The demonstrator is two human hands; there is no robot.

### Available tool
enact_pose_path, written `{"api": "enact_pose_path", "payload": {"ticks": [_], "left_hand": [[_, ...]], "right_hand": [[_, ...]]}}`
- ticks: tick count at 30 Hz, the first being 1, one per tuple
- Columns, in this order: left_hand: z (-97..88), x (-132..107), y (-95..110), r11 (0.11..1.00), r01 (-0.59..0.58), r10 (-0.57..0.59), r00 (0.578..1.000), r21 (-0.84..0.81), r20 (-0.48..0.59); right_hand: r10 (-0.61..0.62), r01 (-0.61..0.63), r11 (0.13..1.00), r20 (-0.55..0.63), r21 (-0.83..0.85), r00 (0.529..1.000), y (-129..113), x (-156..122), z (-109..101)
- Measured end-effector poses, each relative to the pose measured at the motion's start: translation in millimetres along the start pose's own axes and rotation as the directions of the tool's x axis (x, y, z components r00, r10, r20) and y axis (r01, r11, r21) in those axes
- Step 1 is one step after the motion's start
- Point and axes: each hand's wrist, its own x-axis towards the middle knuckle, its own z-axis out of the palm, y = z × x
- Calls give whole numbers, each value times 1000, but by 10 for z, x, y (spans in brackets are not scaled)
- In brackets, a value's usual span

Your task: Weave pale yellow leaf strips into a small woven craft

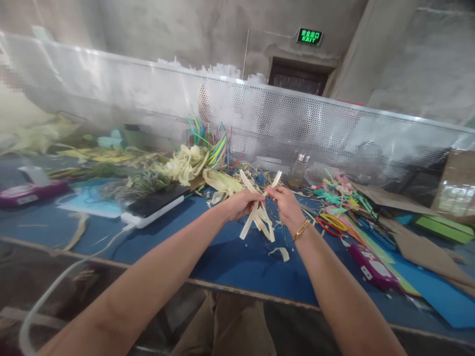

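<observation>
Several pale, flat corn husk strips (262, 222) cross one another above the blue tabletop, their ends sticking out up and down. My left hand (242, 203) pinches them from the left near the crossing. From the right, my right hand (285, 200), with a gold bracelet at its wrist, pinches a strip close to the same crossing. The fingertips of both hands nearly meet. A curled scrap of husk (280, 254) lies on the table below them. Behind the hands is a larger pile of pale husks (189, 165).
A white power bank (152, 210) with a cable and dark phone lies left. Coloured pipe cleaners (208, 138) stand behind. A glass bottle (299, 170) is at the back. Scissors (332, 225), a purple device (373, 267), coloured paper and cardboard (426, 247) lie right. A perforated metal screen (315, 128) bounds the table.
</observation>
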Motion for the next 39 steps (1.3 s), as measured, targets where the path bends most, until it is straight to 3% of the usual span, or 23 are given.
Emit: {"api": "enact_pose_path", "payload": {"ticks": [6,9,12,14,16,18,21,25,28,32,35,39], "left_hand": [[-15,-19,42,989,-76,76,997,-127,-2],[-17,-25,54,988,-89,87,996,-127,-19],[-23,-21,46,995,-57,53,997,-84,-49],[-27,-19,35,998,-28,24,998,-63,-54],[-28,-22,21,999,3,-5,999,-41,-35],[-24,-29,8,999,39,-38,999,-16,7],[-12,-44,3,996,91,-92,994,16,61],[1,-53,20,999,35,-37,993,17,109],[1,-49,22,998,-15,8,994,62,110],[10,-55,18,990,6,-15,998,142,64],[32,-74,35,993,44,-52,996,109,68],[48,-80,38,995,59,-67,993,85,92]], "right_hand": [[-29,29,1000,4,-2,1000,51,89,-123],[-30,20,995,-102,-93,994,21,137,-219],[-225,152,943,-230,-296,947,-73,136,-291],[-373,266,828,-132,-493,918,-147,108,-306],[-381,347,720,74,-601,921,-203,66,-284],[-332,403,692,232,-599,915,-227,23,-235],[-283,409,750,305,-521,909,-213,-24,-158],[-147,209,912,196,-353,970,-159,-39,-108],[-68,105,963,157,-246,985,-120,-26,-88],[-176,192,943,81,-271,981,-95,-9,-70],[-285,274,905,13,-326,958,-78,-5,-65],[-337,324,863,36,-387,941,-42,1,-61]]}}
